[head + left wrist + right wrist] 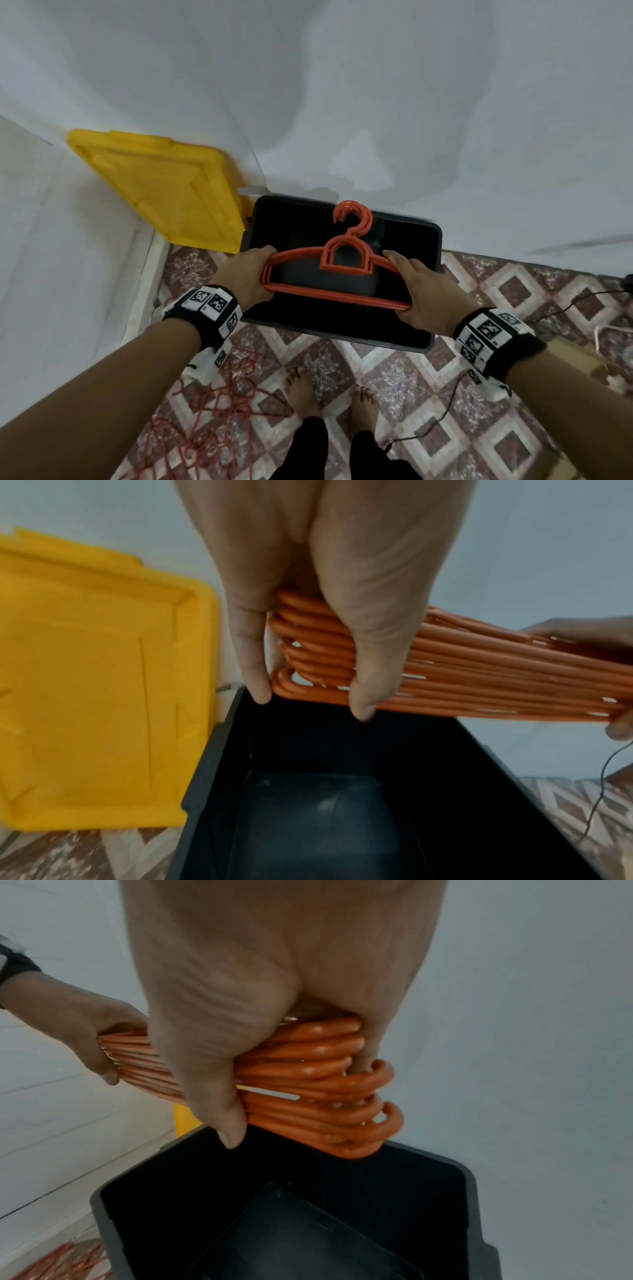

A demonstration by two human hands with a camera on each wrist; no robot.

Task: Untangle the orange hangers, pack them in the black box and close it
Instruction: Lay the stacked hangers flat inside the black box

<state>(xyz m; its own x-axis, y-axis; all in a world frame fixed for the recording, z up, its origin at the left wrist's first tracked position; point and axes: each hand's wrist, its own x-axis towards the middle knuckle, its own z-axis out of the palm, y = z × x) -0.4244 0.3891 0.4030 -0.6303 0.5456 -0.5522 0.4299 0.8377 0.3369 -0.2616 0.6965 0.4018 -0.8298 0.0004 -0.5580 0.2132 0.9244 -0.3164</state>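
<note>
both hands carry one stacked bundle of orange hangers (pixel 337 274) level above the open black box (pixel 404 329), one hand at each end. the left hand (pixel 247 274) grips the left shoulder bend of the stack, its thumb and fingers curled round the bundle; the right hand (pixel 422 294) grips the right end the same way, with its index finger laid along the upper arm of the hangers. the hooks point away from the person, toward the white wall (pixel 376 102). the left wrist view shows what the head view cannot: the rounded ends of many separate hangers pressed together between thumb and fingers, and beneath them the bare dark floor of the box. the right wrist view shows the other ends, slightly out of line with one another, just above the box rim. the head view alone shows the yellow lid (pixel 161 185) leaning in the corner just left of the box, a tangle of orange-red cord (pixel 219 404) on the patterned tiles near the person's bare feet (pixel 329 390), and a black cable (pixel 438 421) trailing to the right.
</note>
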